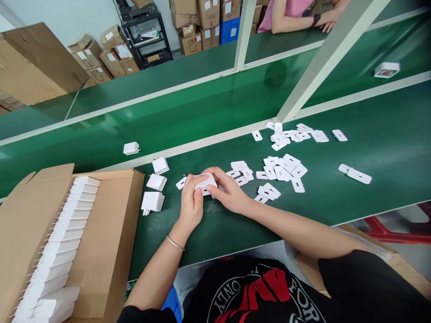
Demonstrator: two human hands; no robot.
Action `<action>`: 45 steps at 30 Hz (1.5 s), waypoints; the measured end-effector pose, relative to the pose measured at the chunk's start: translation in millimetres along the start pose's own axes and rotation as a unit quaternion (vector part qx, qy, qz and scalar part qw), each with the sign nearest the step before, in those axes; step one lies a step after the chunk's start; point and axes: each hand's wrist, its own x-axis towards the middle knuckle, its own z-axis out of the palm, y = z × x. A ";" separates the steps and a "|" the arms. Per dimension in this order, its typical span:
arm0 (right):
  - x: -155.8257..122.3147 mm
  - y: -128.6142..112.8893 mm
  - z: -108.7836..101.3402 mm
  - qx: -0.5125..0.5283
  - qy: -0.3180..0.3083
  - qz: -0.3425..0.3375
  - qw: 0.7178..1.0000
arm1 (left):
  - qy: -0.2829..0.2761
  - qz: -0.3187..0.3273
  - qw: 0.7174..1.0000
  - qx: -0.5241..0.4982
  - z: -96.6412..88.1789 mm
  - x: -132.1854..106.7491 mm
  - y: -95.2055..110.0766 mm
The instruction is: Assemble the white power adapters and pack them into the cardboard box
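Both hands meet at the middle of the green table, around one white plug adapter (206,181). My left hand (191,199) is wrapped round its left side, thumb on the near edge. My right hand (230,190) grips the right side with thumb and fingers. A slotted white plate shows at the near face of the adapter; whether it is attached I cannot tell. Just right of my hands lie loose slotted white plates (240,167), with a bigger pile (284,169) beyond. To the left stand several white adapters (153,202), some with pins showing.
An open cardboard box (117,233) at the left holds a row of white adapters (67,224). A moving-belt-like green strip (188,114) runs behind a pale rail, carrying an adapter (131,148) and a white item (387,70). A pale post (323,67) rises at right; another person's hands (332,19) rest beyond.
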 end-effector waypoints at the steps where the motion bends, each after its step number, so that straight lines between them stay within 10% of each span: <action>1: 0.4 0.0 0.1 0.004 -0.005 0.004 1.000 | 0.003 0.001 1.000 0.004 -0.7 0.0 0.3; 15: 2.8 -0.9 2.8 0.038 0.008 0.038 0.999 | 0.024 -0.063 0.996 -0.055 5.4 -1.5 -1.9; 29: 0.2 -5.6 -2.0 -0.002 -0.024 -0.002 1.000 | 0.003 0.042 0.999 0.022 -6.3 0.1 1.8; 37: 5.5 -5.9 -8.0 -0.038 0.023 0.055 0.997 | -0.053 -0.052 0.997 -0.021 -1.7 4.0 1.0; 45: 6.8 -16.4 -16.4 -0.045 -0.065 0.035 0.996 | -0.018 0.021 0.999 -0.046 -4.9 6.2 -2.4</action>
